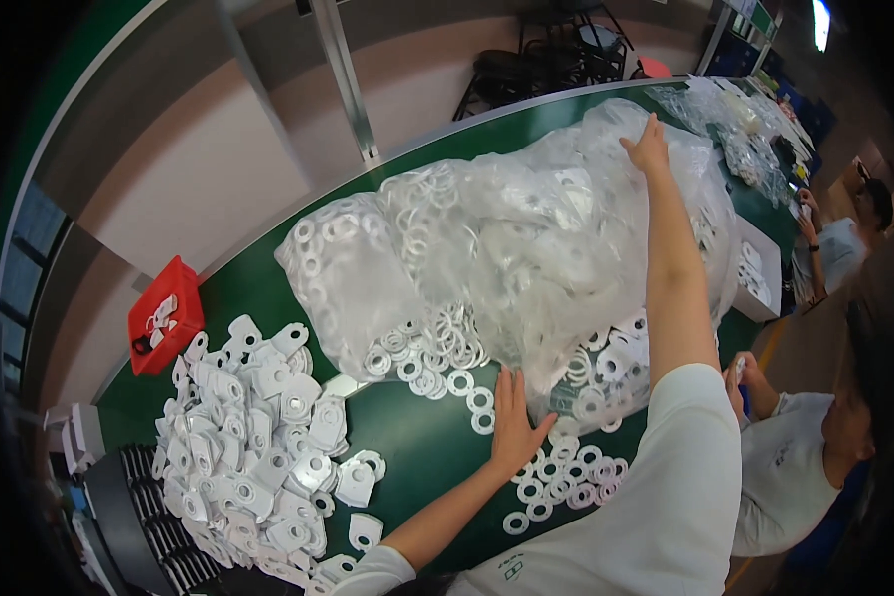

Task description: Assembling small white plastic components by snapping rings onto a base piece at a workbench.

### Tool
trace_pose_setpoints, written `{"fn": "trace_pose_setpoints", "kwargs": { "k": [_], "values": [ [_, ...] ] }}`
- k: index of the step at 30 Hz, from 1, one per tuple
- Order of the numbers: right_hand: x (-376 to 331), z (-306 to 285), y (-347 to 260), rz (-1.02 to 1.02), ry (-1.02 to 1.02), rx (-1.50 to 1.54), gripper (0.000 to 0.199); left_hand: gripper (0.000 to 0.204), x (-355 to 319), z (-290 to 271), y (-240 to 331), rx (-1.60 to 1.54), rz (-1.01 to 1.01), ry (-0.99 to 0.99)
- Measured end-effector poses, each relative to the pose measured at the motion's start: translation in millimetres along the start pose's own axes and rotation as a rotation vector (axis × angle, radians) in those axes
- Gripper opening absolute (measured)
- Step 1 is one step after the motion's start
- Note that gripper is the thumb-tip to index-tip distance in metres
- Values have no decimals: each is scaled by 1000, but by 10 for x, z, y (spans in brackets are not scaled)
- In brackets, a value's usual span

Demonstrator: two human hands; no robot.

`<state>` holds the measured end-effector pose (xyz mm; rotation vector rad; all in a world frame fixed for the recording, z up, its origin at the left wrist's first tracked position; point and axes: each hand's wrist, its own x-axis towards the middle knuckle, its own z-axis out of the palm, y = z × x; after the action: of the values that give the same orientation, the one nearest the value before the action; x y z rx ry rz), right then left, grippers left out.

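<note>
My left hand [514, 429] lies on the green table [407, 437], its fingers stretched out and thumb apart, at the near edge of a large clear plastic bag [546, 268]. White flat rings [447, 338] spill from the bags beside its fingertips, and more loose rings [561, 482] are spread just right of the wrist. Reaching far across, my right hand [648, 149] rests at the far part of the bag with a finger and thumb apart; its other fingers are partly hidden. A second clear bag [343, 268] full of white rings sits to the left.
A heap of white plates with round holes [258, 447] covers the left of the table. Beyond it stands a red bin [167, 318]. On the right are a white box [755, 268], crumpled bags [745, 139] and two people [795, 457] with small things in hand.
</note>
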<state>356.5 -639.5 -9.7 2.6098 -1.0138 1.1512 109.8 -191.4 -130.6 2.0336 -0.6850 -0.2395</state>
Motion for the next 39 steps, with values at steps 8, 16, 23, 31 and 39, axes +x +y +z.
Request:
{"fn": "trace_pose_setpoints", "kwargs": {
  "k": [8, 16, 23, 31, 39],
  "values": [
    [-128, 202, 394, 297, -393, 227, 38, 91, 25, 34, 54, 35, 11, 23],
    [590, -1121, -134, -160, -11, 492, 34, 91, 12, 85, -24, 52, 32, 35],
    [-762, -2465, -361, -282, 146, 860, 23, 94, 25, 125, 14, 86, 43, 41],
    [-2739, -2131, -150, 197, -269, 1241, 22, 105, 4, 118, 30, 40, 45, 85],
    [-2753, -1393, 294, 137, -333, 1222, 19, 112, -6, 158, 107, -30, 52, 89]
  ]
}}
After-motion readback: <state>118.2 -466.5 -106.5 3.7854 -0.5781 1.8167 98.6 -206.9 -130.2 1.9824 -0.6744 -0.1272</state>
